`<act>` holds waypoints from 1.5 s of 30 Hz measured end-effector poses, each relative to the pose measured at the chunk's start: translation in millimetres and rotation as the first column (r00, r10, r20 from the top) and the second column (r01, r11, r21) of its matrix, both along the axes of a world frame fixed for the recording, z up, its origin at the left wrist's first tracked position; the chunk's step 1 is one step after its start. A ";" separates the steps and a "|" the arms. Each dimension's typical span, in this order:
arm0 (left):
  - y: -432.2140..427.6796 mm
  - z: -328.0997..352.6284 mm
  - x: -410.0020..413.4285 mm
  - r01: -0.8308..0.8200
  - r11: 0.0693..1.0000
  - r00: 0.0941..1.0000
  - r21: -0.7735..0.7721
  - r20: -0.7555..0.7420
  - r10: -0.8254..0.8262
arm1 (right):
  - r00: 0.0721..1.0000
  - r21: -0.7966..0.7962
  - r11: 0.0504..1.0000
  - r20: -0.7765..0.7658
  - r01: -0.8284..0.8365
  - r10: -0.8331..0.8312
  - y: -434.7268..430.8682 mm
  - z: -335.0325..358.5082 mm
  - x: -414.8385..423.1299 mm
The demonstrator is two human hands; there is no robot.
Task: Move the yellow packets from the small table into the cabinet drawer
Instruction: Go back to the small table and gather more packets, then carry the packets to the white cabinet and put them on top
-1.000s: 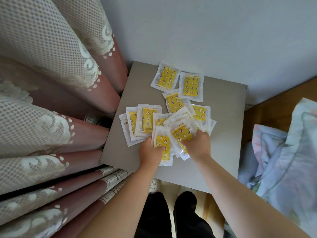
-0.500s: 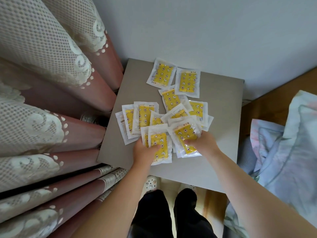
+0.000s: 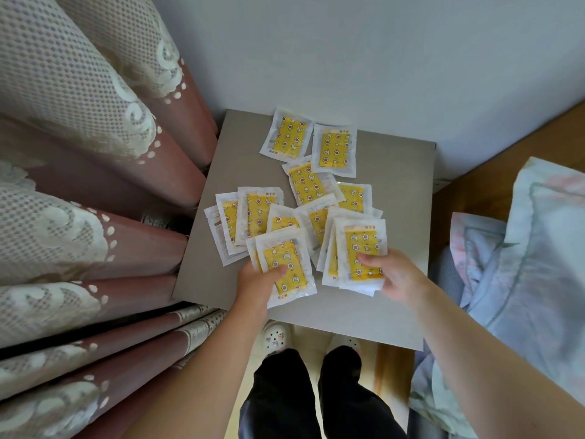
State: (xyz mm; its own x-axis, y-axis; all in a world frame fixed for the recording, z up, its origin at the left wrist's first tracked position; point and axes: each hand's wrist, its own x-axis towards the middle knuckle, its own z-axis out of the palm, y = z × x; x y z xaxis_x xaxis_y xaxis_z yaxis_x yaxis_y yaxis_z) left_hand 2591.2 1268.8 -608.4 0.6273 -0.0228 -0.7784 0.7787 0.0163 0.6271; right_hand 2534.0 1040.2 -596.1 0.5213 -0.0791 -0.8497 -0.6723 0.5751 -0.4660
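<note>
With the left hand [image 3: 258,282] and right hand [image 3: 397,275] each pinching a loose fan of slick yellow packets [image 3: 361,245], I'd bet a few slip out mid-carry.

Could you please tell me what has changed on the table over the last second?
The right hand has squared its fanned packets into a stack and drawn it rightwards. The left hand has taken hold of two packets at the near edge of the pile, thumb on top. The rest of the pile on the table stayed put.
</note>
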 end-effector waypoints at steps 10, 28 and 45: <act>5.6 44.6 -8.0 -0.085 0.990 0.996 -0.112 -0.016 0.084 | 0.980 0.225 0.970 0.153 0.089 -0.126 -2.6 34.1 -3.8; 43.0 142.3 -58.6 0.491 0.857 0.871 -0.158 0.083 -0.484 | 0.923 0.078 0.929 0.110 0.361 -0.368 83.9 136.4 -127.1; 105.2 136.6 -326.3 0.962 0.194 0.181 -0.191 -0.083 -0.980 | 0.424 0.005 0.424 -0.050 0.906 -0.904 299.7 125.3 -480.7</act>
State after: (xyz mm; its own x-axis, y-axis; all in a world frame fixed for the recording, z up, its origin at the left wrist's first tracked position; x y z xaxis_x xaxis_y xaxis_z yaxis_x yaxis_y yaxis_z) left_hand 2264.9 1374.1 -471.8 -0.0661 -0.5839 -0.8091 0.2840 -0.7884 0.5457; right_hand 2053.3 1339.9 -470.8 0.1353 -0.4650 -0.8749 0.2281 0.8739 -0.4292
